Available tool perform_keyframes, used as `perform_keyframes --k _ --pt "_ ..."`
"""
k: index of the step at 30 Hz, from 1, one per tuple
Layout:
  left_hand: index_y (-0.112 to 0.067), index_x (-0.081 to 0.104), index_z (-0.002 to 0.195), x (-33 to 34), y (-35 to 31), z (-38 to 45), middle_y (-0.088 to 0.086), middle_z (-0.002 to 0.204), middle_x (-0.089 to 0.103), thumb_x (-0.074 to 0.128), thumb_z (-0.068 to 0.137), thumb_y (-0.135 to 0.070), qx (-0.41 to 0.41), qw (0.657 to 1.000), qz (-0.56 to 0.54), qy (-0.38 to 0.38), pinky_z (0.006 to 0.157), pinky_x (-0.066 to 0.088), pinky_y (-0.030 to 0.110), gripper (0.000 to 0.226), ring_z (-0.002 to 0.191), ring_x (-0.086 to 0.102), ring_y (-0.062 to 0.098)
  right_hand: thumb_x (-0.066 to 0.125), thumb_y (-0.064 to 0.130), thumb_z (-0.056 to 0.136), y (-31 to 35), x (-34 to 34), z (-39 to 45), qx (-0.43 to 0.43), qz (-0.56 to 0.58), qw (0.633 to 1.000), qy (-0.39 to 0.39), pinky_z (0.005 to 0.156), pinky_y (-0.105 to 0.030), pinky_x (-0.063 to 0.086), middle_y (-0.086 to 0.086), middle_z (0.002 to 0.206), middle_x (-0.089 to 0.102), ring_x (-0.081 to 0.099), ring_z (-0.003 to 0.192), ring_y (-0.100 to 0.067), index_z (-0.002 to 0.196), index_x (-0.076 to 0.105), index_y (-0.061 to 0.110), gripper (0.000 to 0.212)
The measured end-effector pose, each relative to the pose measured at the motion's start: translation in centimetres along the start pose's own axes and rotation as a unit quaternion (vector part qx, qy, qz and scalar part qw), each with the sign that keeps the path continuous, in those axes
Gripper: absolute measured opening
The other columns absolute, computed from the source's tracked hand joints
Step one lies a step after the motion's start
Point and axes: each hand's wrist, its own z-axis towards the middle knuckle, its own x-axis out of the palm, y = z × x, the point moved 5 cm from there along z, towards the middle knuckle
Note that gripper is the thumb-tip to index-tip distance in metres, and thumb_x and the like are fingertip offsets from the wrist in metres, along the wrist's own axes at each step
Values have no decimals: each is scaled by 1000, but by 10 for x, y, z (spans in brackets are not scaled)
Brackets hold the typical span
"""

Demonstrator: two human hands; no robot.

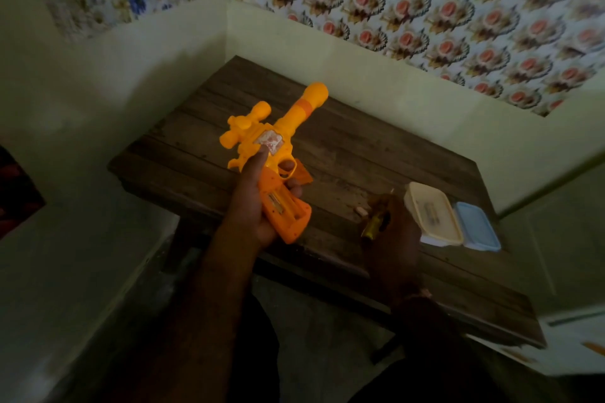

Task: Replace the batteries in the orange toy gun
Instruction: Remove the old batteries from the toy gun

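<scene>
1. Head view showed the left hand (pixel 252 206) nearest, wrapped round the grip of the orange toy gun (pixel 278 154), forefinger stretched along its body, the muzzle aimed away over the table (pixel 376 154).
2. The battery compartment (pixel 281 206) in the grip lay open and faced up; at least one slot looked unfilled, though dim light left its contents unsure.
3. To the right, well apart from the gun, the right hand (pixel 393 229) was curled round a gold battery (pixel 375 227), just above the table's near edge.
4. To seat it well, the gun probably needed holding steady with the compartment level, the battery's ends matched to the spring and contact, then pressed flat.
5. Just beyond that hand sat a cream box (pixel 432 216) touching a blue box (pixel 478 229), near the table's right edge.
6. Further off, bare planks ran to the walls, giving room between the hands.
</scene>
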Motion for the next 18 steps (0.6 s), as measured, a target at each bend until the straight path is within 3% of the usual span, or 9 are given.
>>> perform_keyframes --k 5,9,14,18 --pt "-10 63 98 2 1 -1 6 66 59 48 89 -56 -7 1000 10 6 51 45 24 49 55 58 16 79 4 67 -5 12 20 27 -20 999 35 74 -31 47 13 83 54 57 86 -14 98 54 25 45" --pt "-11 62 98 5 2 -3 6 67 57 49 89 -55 -11 1000 11 6 52 44 25 47 55 57 16 76 7 70 -9 25 28 54 -50 994 76 79 -42 52 -2 92 65 62 90 -22 104 57 24 43" --pt "-11 62 101 4 1 -3 5 69 58 50 88 -54 -7 1000 12 1 53 44 25 47 56 56 15 82 7 64 -9 25 31 54 -56 993 93 80 -39 51 0 93 61 60 91 -21 108 56 22 53" --pt "-12 64 92 6 1 -3 5 67 59 46 93 -51 0 1000 9 6 52 43 24 43 53 56 15 73 1 73 -9 9 29 60 -34 997 32 77 -34 47 3 90 56 58 91 -21 107 58 16 40"
